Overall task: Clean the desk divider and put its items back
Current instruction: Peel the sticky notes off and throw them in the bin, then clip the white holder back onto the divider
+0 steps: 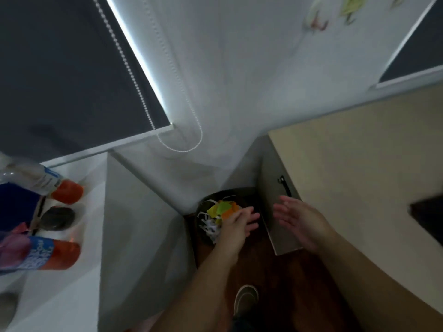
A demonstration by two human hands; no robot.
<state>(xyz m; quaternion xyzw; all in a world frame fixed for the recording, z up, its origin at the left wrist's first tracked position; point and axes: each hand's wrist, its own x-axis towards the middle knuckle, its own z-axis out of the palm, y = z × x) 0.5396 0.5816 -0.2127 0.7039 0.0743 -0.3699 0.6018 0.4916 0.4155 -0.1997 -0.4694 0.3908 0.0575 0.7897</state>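
both hands hung over a dark round waste bin (211, 200) that stood on the wooden floor (282, 279), wedged between a white cabinet (134, 224) on its one side and the end panel of a beige desk (347, 168) on its other. the left hand (236, 222) was spread flat directly above the bin's mouth, fingers loose and grasping nothing; the right hand (300, 220) was just beside the bin, toward the desk panel, palm turned inward, also released and empty. inside the bin lay colored paper scraps (221, 208), yellow, green and orange, on top of white shredded strips (211, 230).

the desk divider itself did not show in this view, so its place could not be told; only the bare desk top beyond the bin was visible.

this looked like the shedding of rubbish gathered off the divider. to do it well, the palms ought to be brushed together low and squarely over the bin's opening, so that loose bits fell inside and not onto the floor next to it. the right hand sat a little outside the rim and would have served better brought inward. a shoe (245, 299) stood near the bin, and bottles (48, 188) with orange bases stood on the cabinet top, well apart from the bin.
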